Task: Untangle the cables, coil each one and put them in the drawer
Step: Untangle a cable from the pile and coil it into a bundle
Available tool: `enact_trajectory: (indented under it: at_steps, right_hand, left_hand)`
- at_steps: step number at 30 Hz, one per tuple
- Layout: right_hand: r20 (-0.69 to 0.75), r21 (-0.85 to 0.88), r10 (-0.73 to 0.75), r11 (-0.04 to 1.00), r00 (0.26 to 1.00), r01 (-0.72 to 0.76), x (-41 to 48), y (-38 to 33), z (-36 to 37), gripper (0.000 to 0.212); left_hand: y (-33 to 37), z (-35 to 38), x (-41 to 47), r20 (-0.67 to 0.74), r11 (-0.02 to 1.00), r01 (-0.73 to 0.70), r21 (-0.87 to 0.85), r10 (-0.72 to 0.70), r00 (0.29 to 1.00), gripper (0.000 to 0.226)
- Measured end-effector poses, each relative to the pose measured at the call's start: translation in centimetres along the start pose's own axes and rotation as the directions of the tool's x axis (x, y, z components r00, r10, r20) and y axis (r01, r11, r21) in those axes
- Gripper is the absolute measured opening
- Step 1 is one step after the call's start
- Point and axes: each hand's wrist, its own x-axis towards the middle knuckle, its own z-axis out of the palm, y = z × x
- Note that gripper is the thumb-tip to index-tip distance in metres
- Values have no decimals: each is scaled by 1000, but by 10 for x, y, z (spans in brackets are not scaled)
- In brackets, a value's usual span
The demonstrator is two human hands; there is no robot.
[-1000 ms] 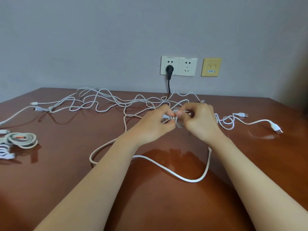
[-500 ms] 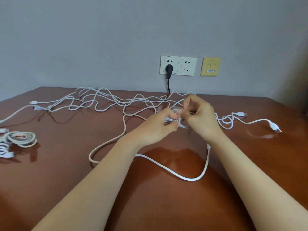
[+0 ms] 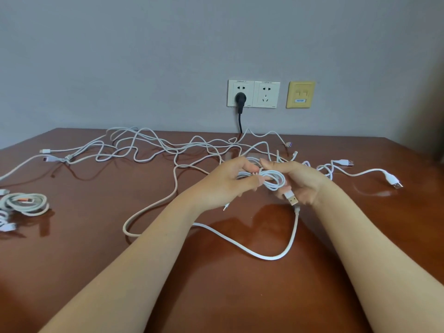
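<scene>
A small white coiled cable [image 3: 271, 179] hangs between both hands above the brown table [image 3: 96, 272]. My left hand [image 3: 228, 186] pinches the coil's left side. My right hand [image 3: 302, 183] holds its right side, palm turned toward me, and the cable's USB plug [image 3: 292, 197] sticks out below the fingers. A tangle of white cables [image 3: 168, 147] spreads across the far half of the table. One long white cable [image 3: 264, 255] loops on the table under my wrists. No drawer is in view.
Coiled white cables [image 3: 25, 203] lie at the table's left edge. A loose cable with a USB plug [image 3: 394, 182] lies at the right. On the wall are white sockets [image 3: 253, 93] with a black plug [image 3: 240, 98], and a yellow plate [image 3: 300, 94].
Both hands dropped slightly and drew apart. My right hand turned palm toward me, exposing the coil and its USB plug, which were hidden between the fingers before.
</scene>
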Motion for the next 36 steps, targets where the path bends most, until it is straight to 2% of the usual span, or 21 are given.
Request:
enact_trajectory:
  at_steps: [1,3,5,8,10,12,14,16,17,19,20,21,25,27,29,31,33,36]
  right_hand:
    - [12,131,33,991,999,-34,3,3,0,10]
    - [-21,300,87,951,996,-77,8,7,-3,30]
    - [-36,306,98,948,994,-83,10,10,0,27]
    - [-46,129,8,992,999,-2,12,11,10,20]
    - [-106,-102,-109,990,988,99,12,11,18,19]
    - [-135,-344,-215,926,967,158,10,9,28,21]
    - [-120,-465,-271,865,955,187,9,8,38,29]
    - [-125,-598,-347,774,929,209,8,8,42,34]
    - [-132,-703,-405,682,905,203,7,9,42,35]
    - [-94,-897,-515,415,852,151,5,10,39,35]
    - [-69,-945,-549,304,833,122,4,12,39,35]
    - [-48,-964,-575,241,817,114,3,12,40,35]
    - [31,-971,-653,161,757,178,-5,7,49,31]
    - [113,-976,-631,72,768,203,-8,5,50,26]
    - [198,-978,-565,-60,801,199,-12,7,51,24]
    - [264,-964,-503,-160,823,211,-15,8,50,25]
    - [317,-947,-481,-206,818,246,-17,5,48,26]
    - [338,-941,-525,-201,781,272,-19,0,43,24]
  left_hand:
    - [0,-1,0,-13,1000,-6,-30,5,1000,10]
    - [2,-3,1,-56,992,-38,-121,31,998,11]
    - [5,-3,2,-81,980,-62,-187,47,996,13]
    - [4,-2,3,-126,980,-65,-191,41,991,14]
    - [0,-4,5,-196,974,-77,-211,35,980,14]
    - [-1,-7,5,-244,968,-94,-233,35,969,15]
    - [-1,-10,6,-262,958,-102,-268,29,965,17]
    - [-2,-12,8,-279,965,-87,-247,15,960,19]
    - [-4,-14,9,-302,974,-78,-212,10,953,20]
    - [-9,-19,11,-364,985,-59,-161,-4,931,21]
    - [-11,-22,11,-382,988,-49,-144,-10,924,19]
    - [-12,-24,10,-389,991,-38,-125,-14,921,18]
    - [-15,-28,11,-425,996,-5,-84,-31,905,25]
    - [-16,-28,11,-431,1000,18,-17,-24,902,21]
    - [-19,-27,11,-411,994,56,97,-11,912,15]
    - [-20,-21,8,-361,970,94,226,-7,932,18]
    - [-21,-16,7,-283,937,105,333,-7,959,22]
    - [-20,-14,6,-198,919,80,387,-2,980,13]
